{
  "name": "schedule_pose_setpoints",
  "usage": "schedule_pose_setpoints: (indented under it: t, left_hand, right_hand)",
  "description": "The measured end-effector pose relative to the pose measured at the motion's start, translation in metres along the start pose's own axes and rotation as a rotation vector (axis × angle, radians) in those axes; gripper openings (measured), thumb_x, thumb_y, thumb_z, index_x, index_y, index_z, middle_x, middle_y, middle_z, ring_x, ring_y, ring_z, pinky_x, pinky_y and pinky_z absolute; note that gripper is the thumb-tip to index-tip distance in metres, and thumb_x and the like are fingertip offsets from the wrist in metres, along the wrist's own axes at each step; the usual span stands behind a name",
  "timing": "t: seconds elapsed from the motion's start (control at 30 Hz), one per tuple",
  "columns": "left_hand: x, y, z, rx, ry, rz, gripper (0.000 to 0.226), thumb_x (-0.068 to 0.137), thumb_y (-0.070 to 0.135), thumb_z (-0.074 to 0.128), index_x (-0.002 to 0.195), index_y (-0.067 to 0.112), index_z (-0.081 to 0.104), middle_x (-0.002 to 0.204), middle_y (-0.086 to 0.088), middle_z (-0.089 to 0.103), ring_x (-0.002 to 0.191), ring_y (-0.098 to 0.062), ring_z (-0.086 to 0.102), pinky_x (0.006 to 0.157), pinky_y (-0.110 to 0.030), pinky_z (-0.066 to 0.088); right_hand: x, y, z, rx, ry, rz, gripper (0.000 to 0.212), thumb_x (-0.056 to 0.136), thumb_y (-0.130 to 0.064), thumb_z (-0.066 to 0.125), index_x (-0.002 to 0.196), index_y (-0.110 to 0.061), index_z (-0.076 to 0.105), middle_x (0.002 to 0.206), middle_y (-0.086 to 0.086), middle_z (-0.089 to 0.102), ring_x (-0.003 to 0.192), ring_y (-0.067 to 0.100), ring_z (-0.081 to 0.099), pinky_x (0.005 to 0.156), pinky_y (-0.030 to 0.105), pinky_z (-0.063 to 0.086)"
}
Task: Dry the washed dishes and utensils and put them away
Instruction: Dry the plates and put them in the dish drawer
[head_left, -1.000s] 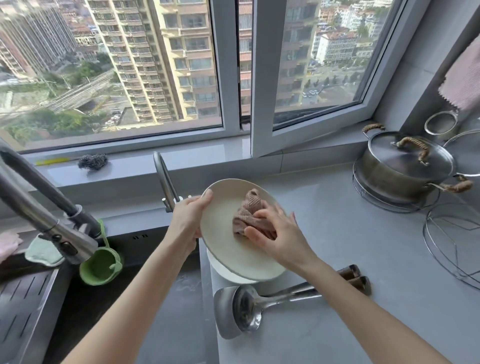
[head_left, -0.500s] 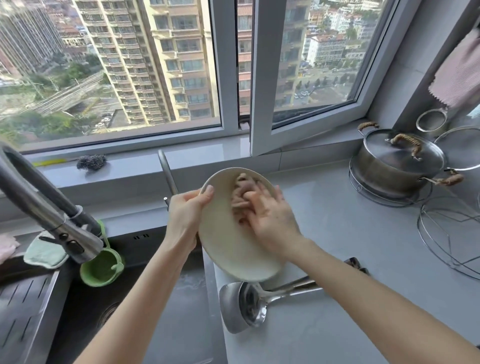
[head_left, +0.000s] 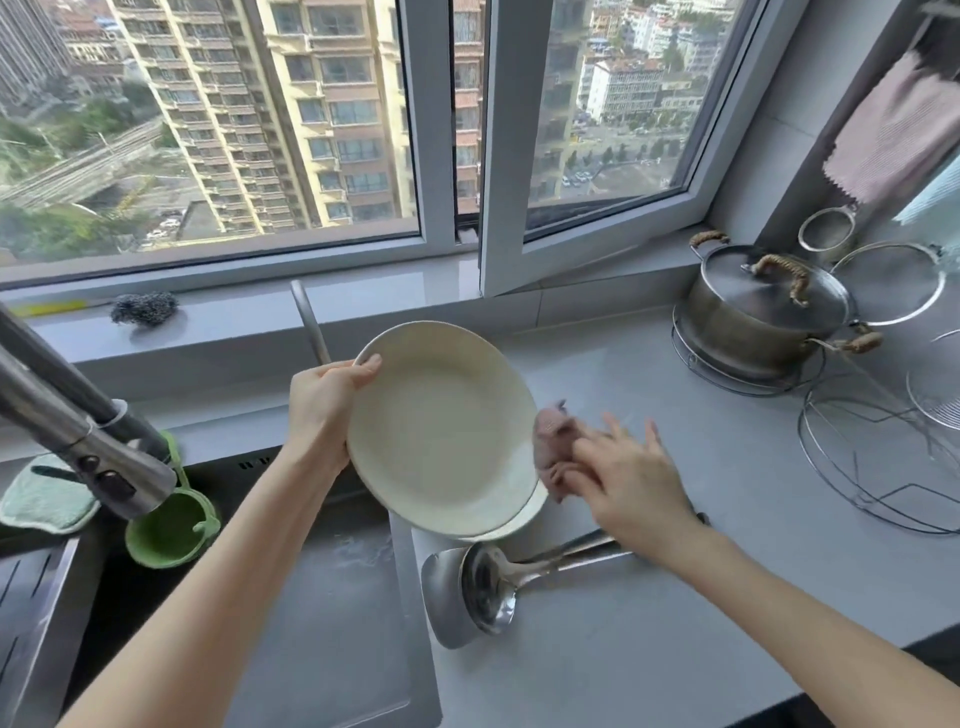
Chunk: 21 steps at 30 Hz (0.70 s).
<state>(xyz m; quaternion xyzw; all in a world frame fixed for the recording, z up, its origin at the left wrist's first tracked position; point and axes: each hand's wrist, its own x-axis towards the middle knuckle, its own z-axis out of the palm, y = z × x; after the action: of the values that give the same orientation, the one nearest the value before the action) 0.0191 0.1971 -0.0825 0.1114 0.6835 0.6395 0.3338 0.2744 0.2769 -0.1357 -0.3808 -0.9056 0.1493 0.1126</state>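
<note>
Tilting above the sink's (head_left: 322, 597) edge, a cream plate (head_left: 441, 431) was gripped at its left rim by the left hand (head_left: 322, 410), a pink cloth (head_left: 553, 441) was touched at the plate's right rim by the blurred right hand (head_left: 623, 478), its hold not discernible, the hands set apart.

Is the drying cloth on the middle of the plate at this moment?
No, the right hand holds the cloth beside the right rim of the plate, whose middle is bare.
</note>
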Motion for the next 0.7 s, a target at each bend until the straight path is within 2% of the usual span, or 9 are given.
schedule_pose_setpoints:
  t: [0.07,0.13,0.17,0.23,0.33,0.43,0.53,0.63,0.7]
  left_hand:
    - [0.002,0.000,-0.005,-0.053,0.039,-0.073,0.010,0.085,0.009,0.064,0.076,0.005,0.062,0.070,-0.007,0.062,0.055,-0.020,0.057,0.042,-0.021,0.047]
    - [0.004,-0.002,-0.006,-0.073,0.033,-0.115,0.006,0.086,0.009,0.064,0.082,0.005,0.064,0.078,-0.009,0.063,0.060,-0.022,0.058,0.046,-0.023,0.050]
    - [0.004,-0.003,-0.004,-0.070,0.021,-0.120,0.007,0.085,0.010,0.064,0.086,0.004,0.065,0.084,-0.011,0.064,0.062,-0.024,0.060,0.052,-0.027,0.051]
    - [0.004,-0.005,0.002,-0.051,-0.006,-0.111,0.011,0.083,0.012,0.067,0.086,0.002,0.067,0.095,-0.016,0.064,0.066,-0.027,0.061,0.060,-0.032,0.051]
    - [-0.001,-0.007,0.014,-0.038,-0.056,-0.102,0.010,0.084,0.012,0.066,0.080,0.003,0.065,0.088,-0.017,0.063,0.069,-0.028,0.059,0.066,-0.035,0.049]
    - [-0.005,-0.007,0.022,-0.053,-0.077,-0.090,0.011,0.084,0.013,0.066,0.078,0.003,0.064,0.081,-0.015,0.061,0.071,-0.027,0.056,0.068,-0.035,0.046]
    - [-0.010,-0.002,0.031,-0.097,-0.110,-0.116,0.012,0.084,0.014,0.066,0.074,0.006,0.067,0.074,-0.012,0.065,0.064,-0.026,0.059,0.066,-0.034,0.049]
    - [-0.019,0.003,0.037,-0.141,-0.143,-0.116,0.009,0.084,0.015,0.066,0.077,0.009,0.069,0.070,-0.008,0.067,0.059,-0.023,0.060,0.060,-0.029,0.050]
    - [-0.025,0.005,0.040,-0.168,-0.147,-0.079,0.012,0.085,0.013,0.065,0.074,0.010,0.068,0.063,-0.004,0.066,0.053,-0.019,0.059,0.053,-0.023,0.048]
  right_hand:
    - [0.002,0.010,-0.037,0.092,0.162,0.149,0.033,0.091,-0.043,0.046,0.093,-0.015,0.064,0.117,0.002,0.066,0.108,0.032,0.059,0.093,0.047,0.044]
    - [0.005,0.011,-0.076,0.238,0.296,0.165,0.020,0.092,-0.031,0.060,0.100,-0.014,0.066,0.095,0.006,0.071,0.087,0.031,0.063,0.078,0.046,0.050]
    - [0.007,0.009,-0.096,0.222,0.329,0.124,0.015,0.091,-0.028,0.061,0.095,-0.015,0.065,0.079,0.006,0.069,0.075,0.029,0.062,0.072,0.046,0.050]
    - [0.018,0.001,-0.127,0.138,0.303,0.055,0.014,0.089,-0.030,0.062,0.083,-0.017,0.061,0.061,0.005,0.060,0.063,0.026,0.057,0.066,0.042,0.047]
    - [0.031,-0.016,-0.165,0.110,0.182,0.017,0.014,0.086,-0.034,0.064,0.078,-0.023,0.061,0.059,-0.002,0.061,0.059,0.012,0.055,0.062,0.033,0.045]
    - [0.035,-0.035,-0.197,0.158,0.123,-0.013,0.010,0.080,-0.037,0.070,0.076,-0.030,0.065,0.068,-0.011,0.067,0.065,0.002,0.059,0.063,0.023,0.042]
    - [0.043,-0.052,-0.196,0.074,0.104,-0.023,0.019,0.074,-0.053,0.069,0.079,-0.035,0.068,0.078,-0.017,0.068,0.082,0.003,0.062,0.076,0.030,0.048]
    - [0.042,-0.060,-0.157,-0.152,-0.175,0.021,0.041,0.076,-0.069,0.055,0.095,-0.037,0.072,0.122,-0.013,0.064,0.117,0.010,0.055,0.100,0.038,0.041]
    - [0.032,-0.056,-0.129,0.003,-0.124,0.132,0.054,0.074,-0.075,0.048,0.109,-0.039,0.069,0.149,-0.004,0.041,0.136,0.013,0.038,0.112,0.043,0.027]
